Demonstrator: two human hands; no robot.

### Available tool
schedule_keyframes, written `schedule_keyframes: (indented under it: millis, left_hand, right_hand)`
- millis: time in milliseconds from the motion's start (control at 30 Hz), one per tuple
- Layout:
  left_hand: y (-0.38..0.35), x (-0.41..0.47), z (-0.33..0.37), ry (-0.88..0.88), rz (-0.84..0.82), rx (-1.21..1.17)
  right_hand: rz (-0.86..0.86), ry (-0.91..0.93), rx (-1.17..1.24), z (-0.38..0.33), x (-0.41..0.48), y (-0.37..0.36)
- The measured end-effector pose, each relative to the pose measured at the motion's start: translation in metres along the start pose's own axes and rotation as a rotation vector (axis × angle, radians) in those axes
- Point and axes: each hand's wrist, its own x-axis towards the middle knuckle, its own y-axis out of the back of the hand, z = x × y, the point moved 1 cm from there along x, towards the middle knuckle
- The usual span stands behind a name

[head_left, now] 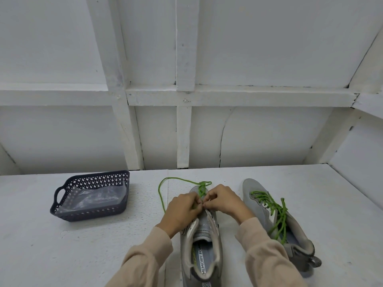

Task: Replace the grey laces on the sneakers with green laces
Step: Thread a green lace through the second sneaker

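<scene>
Left hand (182, 208) and right hand (224, 200) pinching ropy green lace (160, 193), grey mesh sneaker (202, 224), latticed plastic basket (89, 213)

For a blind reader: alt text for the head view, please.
A left hand and a right hand pinch a green lace over the eyelets of a grey sneaker on a white table. A second grey sneaker, laced green, lies to its right; a dark basket sits at left.
</scene>
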Motion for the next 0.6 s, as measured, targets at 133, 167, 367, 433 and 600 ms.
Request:
schedule_keyframes:
  millis: [133, 167, 367, 433, 600]
  left_hand:
    - [-0.002, -0.002, -0.006, 0.02, 0.031, -0.162]
    - [-0.003, -0.003, -0.007, 0.041, 0.059, -0.233]
    - [-0.002, -0.005, -0.009, 0.127, 0.133, -0.783]
    - [-0.005, -0.007, -0.009, 0.138, 0.134, -0.814]
    - [-0.017, -0.011, -0.006, 0.152, 0.169, -0.82]
  right_hand:
    - [0.016, 0.019, -0.043, -0.002, 0.001, -0.004]
    - [0.017, 0.027, -0.04, -0.001, 0.002, -0.005]
    - [0.038, 0.123, 0.122, 0.004, 0.002, -0.005]
    - [0.062, 0.121, 0.223, 0.007, 0.0, -0.007]
    - [0.107, 0.048, 0.529, 0.016, -0.007, -0.011]
